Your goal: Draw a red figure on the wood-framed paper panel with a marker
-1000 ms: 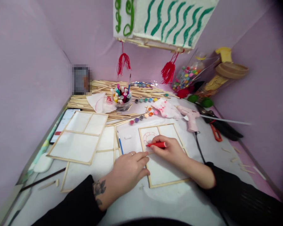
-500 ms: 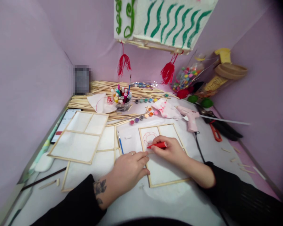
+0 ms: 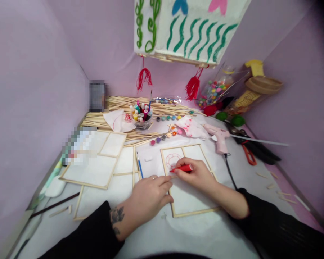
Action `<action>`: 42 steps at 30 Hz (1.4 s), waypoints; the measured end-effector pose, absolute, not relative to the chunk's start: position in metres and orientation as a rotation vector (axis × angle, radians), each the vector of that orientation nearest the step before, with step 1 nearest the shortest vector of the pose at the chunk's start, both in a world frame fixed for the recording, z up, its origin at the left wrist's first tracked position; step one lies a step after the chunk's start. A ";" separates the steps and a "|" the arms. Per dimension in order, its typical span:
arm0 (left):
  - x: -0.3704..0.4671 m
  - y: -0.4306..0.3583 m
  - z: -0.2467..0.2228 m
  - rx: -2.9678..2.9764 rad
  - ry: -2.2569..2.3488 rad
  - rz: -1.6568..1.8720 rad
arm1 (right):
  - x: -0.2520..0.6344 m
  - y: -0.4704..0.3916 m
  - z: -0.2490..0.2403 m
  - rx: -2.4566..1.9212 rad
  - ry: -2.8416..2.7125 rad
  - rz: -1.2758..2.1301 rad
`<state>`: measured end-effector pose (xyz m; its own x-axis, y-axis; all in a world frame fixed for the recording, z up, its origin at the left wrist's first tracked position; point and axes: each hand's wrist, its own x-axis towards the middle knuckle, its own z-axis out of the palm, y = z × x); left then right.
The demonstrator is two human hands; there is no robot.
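A white-covered table (image 3: pixel 175 235) spreads in front of you. On it, just right of centre, a framed panel (image 3: pixel 187 198) lies flat: a pale, paper-like sheet edged and divided by thin wooden strips (image 3: pixel 196 212). It looks very light; the strips should feel fairly stiff but snap under force, and the sheet is probably soft enough to dent or tear. Best lift it by the outer strips on opposite sides, keeping your fingers off the sheet.

Your left hand (image 3: pixel 151 192) rests palm down at the panel's left edge, fingers loosely extended, gripping nothing that shows. Your right hand (image 3: pixel 196 175) lies over the panel, thumb and fingers closed in a writing pinch around a red marker (image 3: pixel 185 168). The marker seems light, rigid and smooth; hold the barrel near the tip. Its tip sits just below a small red ring-shaped drawing (image 3: pixel 173 156), in the panel's upper-left section.
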<state>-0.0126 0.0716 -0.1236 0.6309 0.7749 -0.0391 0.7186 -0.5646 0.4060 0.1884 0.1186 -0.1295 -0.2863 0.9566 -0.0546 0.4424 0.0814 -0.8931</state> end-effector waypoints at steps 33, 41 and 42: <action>-0.013 0.073 -0.126 2.532 1.185 0.204 | 0.196 0.118 -0.135 -1.379 -1.792 1.064; -0.013 0.073 -0.126 2.525 1.182 0.181 | 0.195 0.118 -0.133 -1.394 -1.810 1.079; -0.013 0.073 -0.126 2.525 1.181 0.182 | 0.195 0.118 -0.133 -1.394 -1.815 1.082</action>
<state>-0.0127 0.0732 -0.1259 0.6451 0.7636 -0.0296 0.7190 -0.5934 0.3618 0.1948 0.1176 -0.1326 -0.2680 0.9633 -0.0174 0.4733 0.1160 -0.8732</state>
